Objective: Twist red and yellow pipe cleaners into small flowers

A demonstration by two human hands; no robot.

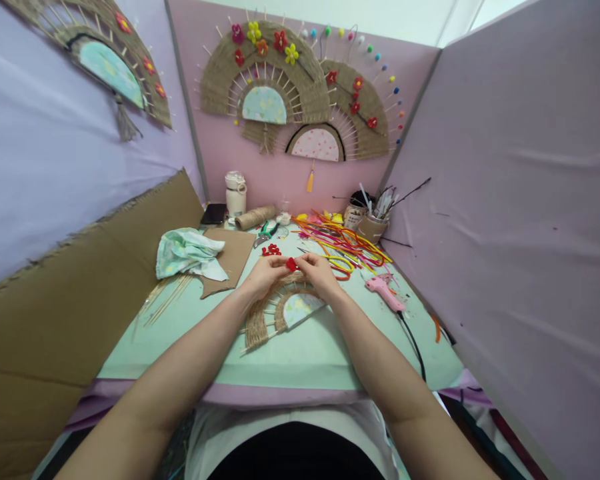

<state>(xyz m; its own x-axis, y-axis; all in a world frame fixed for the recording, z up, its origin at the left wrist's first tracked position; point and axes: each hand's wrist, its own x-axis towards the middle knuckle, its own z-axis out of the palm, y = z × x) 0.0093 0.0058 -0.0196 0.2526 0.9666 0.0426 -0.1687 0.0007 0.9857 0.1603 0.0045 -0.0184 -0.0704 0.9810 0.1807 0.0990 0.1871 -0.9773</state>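
Forearms (pixel 195 353) stretched forward, angled inward | left hand (pixel 266 275), right hand (pixel 318 272) pinching red piece (pixel 292 264)

A small red piece (pixel 292 265), its form unclear, is held up near the far edge of a half-round fan (pixel 281 312). The fan lies flat, brown twine (pixel 256 328) woven over pale sticks (pixel 271 311) around a patterned mint centre (pixel 300 309).

A head-worn camera is looking forward and down along the wearer's forearms (pixel 200 363) at a mint-green tabletop (pixel 180 347) close below. Its wide view is reaching the pink back panel (pixel 267 177) and taking in both side walls (pixel 510 213).
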